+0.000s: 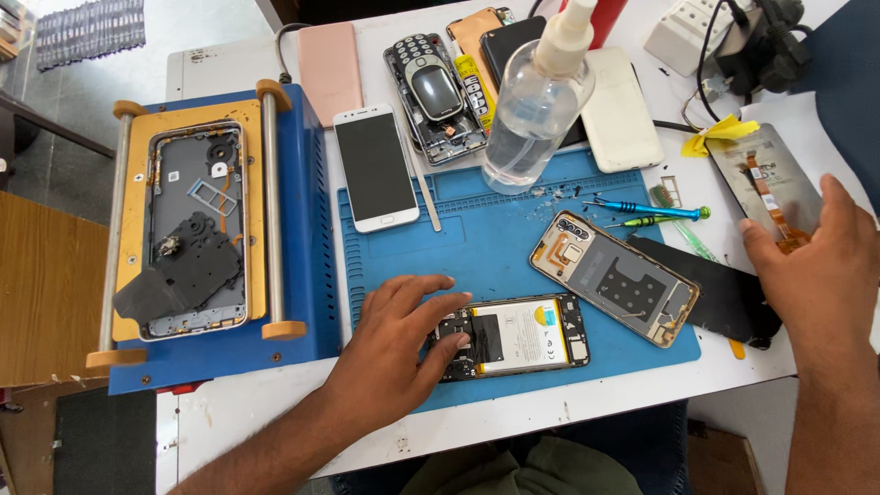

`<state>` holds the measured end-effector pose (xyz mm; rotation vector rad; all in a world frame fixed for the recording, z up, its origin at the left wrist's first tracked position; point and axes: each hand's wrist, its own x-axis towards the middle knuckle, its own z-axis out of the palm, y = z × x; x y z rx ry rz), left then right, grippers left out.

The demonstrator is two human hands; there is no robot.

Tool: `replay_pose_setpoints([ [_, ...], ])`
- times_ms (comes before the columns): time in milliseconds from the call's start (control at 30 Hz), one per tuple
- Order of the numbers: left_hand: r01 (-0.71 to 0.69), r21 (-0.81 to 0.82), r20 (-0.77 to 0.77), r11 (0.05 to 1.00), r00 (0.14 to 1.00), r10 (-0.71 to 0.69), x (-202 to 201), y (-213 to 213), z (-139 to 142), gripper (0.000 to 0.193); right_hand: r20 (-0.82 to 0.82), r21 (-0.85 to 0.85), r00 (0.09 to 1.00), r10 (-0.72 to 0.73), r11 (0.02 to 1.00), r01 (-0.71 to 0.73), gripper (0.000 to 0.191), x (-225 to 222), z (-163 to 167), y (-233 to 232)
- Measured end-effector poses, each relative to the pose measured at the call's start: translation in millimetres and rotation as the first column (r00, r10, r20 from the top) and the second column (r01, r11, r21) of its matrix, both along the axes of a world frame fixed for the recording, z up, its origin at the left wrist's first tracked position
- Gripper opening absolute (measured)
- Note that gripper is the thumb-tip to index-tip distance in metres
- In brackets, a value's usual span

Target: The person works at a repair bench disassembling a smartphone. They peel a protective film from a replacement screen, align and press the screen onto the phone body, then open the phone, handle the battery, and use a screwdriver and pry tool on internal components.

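Low in the frame's centre, the left hand (403,335) lies flat with fingers spread, pressing the end of an opened phone (513,337) on the blue work mat (477,238) — it grips nothing. At the right edge the right hand (816,266) rests open, fingers touching a loose display panel (765,179) and its orange flex. Between them lie a gold phone frame (614,278) and a black screen (724,293); a spray bottle (536,110) stands top centre.
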<state>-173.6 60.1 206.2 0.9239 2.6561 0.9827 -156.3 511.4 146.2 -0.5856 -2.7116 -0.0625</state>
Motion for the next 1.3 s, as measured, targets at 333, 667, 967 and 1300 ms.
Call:
replay_pose_setpoints([
  [333, 0.009, 0.001, 0.027, 1.000, 1.000, -0.009, 3.4, -0.4, 1.7, 0.038, -0.218, -0.316, 0.945, 0.244, 0.898, -0.305, 0.028, 49.7, 50.8, -54.5],
  [667, 0.014, -0.029, 0.055, 0.999, 0.998, -0.012, 4.0, 0.6, 0.3, 0.039, 0.154, -0.418, 0.850, 0.503, 0.813, -0.405, 0.018, 50.7, 54.5, -93.3],
  [967, 0.015, -0.036, 0.042, 0.999, 0.999, -0.014, 3.8, -0.1, -1.1, 0.038, 0.171, -0.404, 0.797, 0.579, 0.779, -0.480, 0.017, 45.4, 48.1, -97.0],
  [1300, 0.013, -0.019, 0.045, 1.000, 0.999, -0.013, 4.0, 0.6, -0.4, 0.038, 0.292, -0.337, 0.766, 0.573, 0.811, -0.479, 0.019, 41.5, 49.9, -100.2],
])
